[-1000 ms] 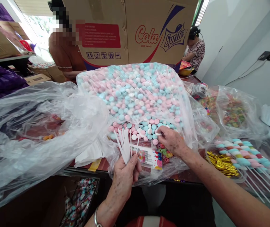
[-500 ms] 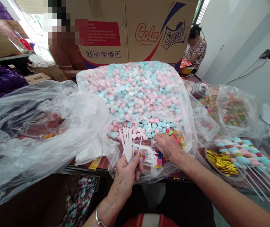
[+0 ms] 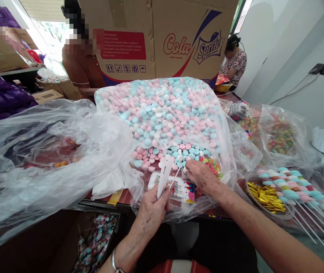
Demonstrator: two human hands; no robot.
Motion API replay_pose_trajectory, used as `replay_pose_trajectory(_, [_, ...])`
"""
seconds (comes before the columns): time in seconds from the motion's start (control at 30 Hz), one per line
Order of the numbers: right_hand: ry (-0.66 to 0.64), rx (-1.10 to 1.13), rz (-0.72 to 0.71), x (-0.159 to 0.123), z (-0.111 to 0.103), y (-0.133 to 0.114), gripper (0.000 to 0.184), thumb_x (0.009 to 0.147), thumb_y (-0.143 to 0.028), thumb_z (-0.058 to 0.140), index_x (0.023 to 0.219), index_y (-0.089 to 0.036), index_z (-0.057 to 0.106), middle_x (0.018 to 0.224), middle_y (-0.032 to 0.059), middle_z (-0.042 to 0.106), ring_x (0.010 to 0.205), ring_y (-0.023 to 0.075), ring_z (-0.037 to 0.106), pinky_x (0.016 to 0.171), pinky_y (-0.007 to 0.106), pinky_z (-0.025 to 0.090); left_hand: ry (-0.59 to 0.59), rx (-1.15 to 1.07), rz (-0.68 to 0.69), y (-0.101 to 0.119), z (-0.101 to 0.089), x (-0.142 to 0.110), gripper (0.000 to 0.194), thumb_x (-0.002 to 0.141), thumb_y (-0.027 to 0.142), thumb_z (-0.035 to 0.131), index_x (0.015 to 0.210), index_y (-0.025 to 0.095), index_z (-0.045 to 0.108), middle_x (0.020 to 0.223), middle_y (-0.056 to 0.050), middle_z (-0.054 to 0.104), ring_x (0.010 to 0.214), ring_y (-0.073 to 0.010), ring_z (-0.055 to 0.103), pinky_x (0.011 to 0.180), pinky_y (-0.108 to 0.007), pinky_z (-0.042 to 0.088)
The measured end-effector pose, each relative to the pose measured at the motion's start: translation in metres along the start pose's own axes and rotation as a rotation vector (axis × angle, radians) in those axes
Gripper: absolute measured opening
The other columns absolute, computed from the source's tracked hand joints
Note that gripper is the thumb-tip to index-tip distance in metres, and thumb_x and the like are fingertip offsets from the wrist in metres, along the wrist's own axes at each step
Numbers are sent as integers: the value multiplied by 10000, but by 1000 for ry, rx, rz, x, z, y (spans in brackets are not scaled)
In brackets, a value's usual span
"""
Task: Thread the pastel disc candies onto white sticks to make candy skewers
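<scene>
My left hand [image 3: 153,206] is closed around a bundle of white lollipop sticks [image 3: 165,172]. One stick [image 3: 176,175] leans apart from the bundle towards the right hand. The fingers of my right hand [image 3: 203,176] are pinched together at the edge of the candies; whatever is between the fingertips is too small or hidden to make out. Pink, blue and white button-shaped candies [image 3: 180,151] spill from a large clear bag [image 3: 164,106]. Small coloured ring candies [image 3: 213,167] lie beside my right hand. Under the sticks lies a printed packet [image 3: 183,189].
A tall carton [image 3: 127,22] stands behind the bag. Crumpled plastic [image 3: 102,140] covers the left. To the right are a tub of gold twist ties [image 3: 264,197] and finished candy skewers [image 3: 298,185]. An open box of wrapped candies [image 3: 99,235] sits below left. Other people sit beyond.
The stick bundle in my left hand has drawn together and tilted right. The single stick now slants closer to my right fingertips. My right hand has barely moved.
</scene>
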State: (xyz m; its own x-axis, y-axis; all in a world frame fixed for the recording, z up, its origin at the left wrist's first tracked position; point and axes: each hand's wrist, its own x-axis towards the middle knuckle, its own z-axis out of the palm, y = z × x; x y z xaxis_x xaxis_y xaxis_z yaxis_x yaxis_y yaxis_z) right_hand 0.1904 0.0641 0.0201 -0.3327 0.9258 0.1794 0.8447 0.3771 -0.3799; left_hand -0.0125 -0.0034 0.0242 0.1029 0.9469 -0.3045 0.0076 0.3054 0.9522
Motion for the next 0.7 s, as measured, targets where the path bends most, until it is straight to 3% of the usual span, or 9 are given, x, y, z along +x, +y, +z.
replay_pose_trajectory(0.07, [97, 347, 167, 3, -2, 5, 63, 818, -189, 583, 782, -211, 536, 721, -3, 615, 671, 160, 564, 648, 282, 451, -27, 35, 16, -3, -1, 1, 270, 826, 445, 633, 762, 182, 622, 463, 61, 519, 331, -62, 314, 353, -197, 176])
replay_pose_trajectory(0.17, [187, 954, 384, 5, -9, 6, 239, 711, -350, 731, 760, -211, 542, 678, -23, 635, 632, 146, 591, 590, 263, 469, -39, 72, 21, -7, -2, 2, 261, 838, 428, 625, 747, 184, 641, 445, 61, 509, 340, -74, 312, 370, -213, 172])
replay_pose_trajectory(0.27, [186, 1344, 503, 4, -18, 1, 350, 567, -324, 843, 734, -194, 564, 656, -19, 667, 619, 139, 619, 582, 250, 494, -48, 111, 44, -7, 0, 2, 246, 861, 401, 595, 781, 179, 663, 448, 62, 496, 371, -86, 315, 392, -218, 183])
replay_pose_trajectory(0.4, [157, 1501, 522, 2, -23, -5, 348, 536, -261, 870, 744, -174, 604, 630, -22, 679, 558, 106, 600, 533, 213, 476, -59, 160, 90, -2, 2, 2, 257, 875, 396, 570, 777, 175, 660, 449, 58, 486, 411, -102, 341, 416, -218, 217])
replay_pose_trajectory(0.7, [115, 1444, 444, -1, -13, -2, 317, 601, -276, 868, 838, -180, 681, 733, -11, 714, 661, 119, 650, 634, 236, 523, -40, 230, 112, 5, 3, 2, 273, 869, 387, 568, 716, 173, 643, 446, 47, 502, 432, -114, 383, 455, -221, 276])
